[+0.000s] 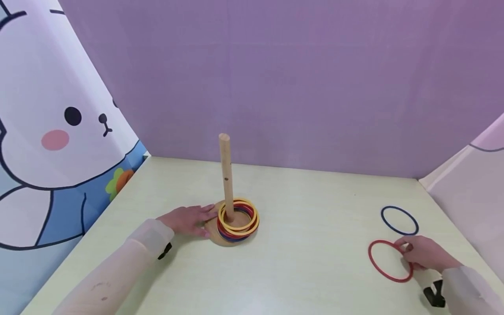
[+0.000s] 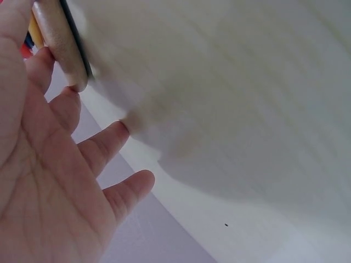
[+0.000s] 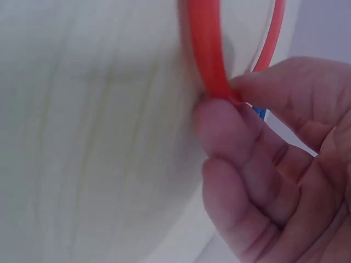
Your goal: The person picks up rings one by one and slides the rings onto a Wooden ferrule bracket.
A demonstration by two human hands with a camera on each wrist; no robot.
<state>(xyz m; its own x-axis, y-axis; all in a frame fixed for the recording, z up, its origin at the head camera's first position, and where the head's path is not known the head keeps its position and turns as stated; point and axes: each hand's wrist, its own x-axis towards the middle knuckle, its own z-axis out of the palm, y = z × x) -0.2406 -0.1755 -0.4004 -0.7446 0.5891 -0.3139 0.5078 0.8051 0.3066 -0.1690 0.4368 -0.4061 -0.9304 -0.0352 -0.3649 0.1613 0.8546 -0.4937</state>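
My right hand (image 1: 427, 252) pinches a red ring (image 1: 375, 262) between thumb and fingers at its right side; the right wrist view shows this red ring (image 3: 207, 46) close up. Left of centre stands a round wooden base (image 1: 212, 232) with an upright wooden peg (image 1: 226, 175). Several yellow, red and blue rings (image 1: 255, 217) lie stacked around the peg. My left hand (image 1: 189, 220) touches the left edge of the base with spread fingers. In the left wrist view, two fingertips of that hand (image 2: 60, 159) meet the rim of the base (image 2: 63, 46).
A blue ring (image 1: 417, 225) lies flat on the pale table (image 1: 307, 245), just behind the red one. A purple cloth wall (image 1: 283, 87) rises along the table's back edge. Printed cloth with a cartoon animal (image 1: 31, 96) hangs at the left, and a pale cloth (image 1: 472, 197) at the right.
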